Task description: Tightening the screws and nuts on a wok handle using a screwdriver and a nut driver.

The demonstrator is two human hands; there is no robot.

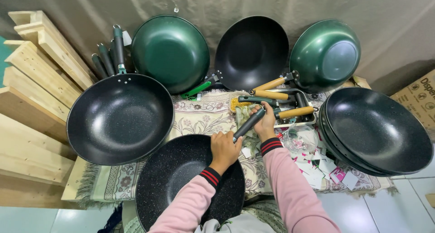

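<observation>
A black speckled wok (pixel 176 178) rests in my lap at the bottom centre. My left hand (pixel 223 149) grips its rim where the handle joins. My right hand (pixel 265 123) is closed around the dark handle (pixel 248 124), which angles up and to the right from the rim. Both arms wear pink sleeves with dark, red-striped cuffs. Just beyond my right hand stands a metal tray (pixel 302 119) holding wooden and green handles.
A big black wok (pixel 120 118) lies at the left, and stacked black woks (pixel 378 131) lie at the right. Two green woks (pixel 170 51) (pixel 325 54) and a black one (pixel 251 51) lean at the back. Wooden planks (pixel 31 92) stand far left. A clear bowl (pixel 300 140) sits on the patterned cloth (pixel 199 117).
</observation>
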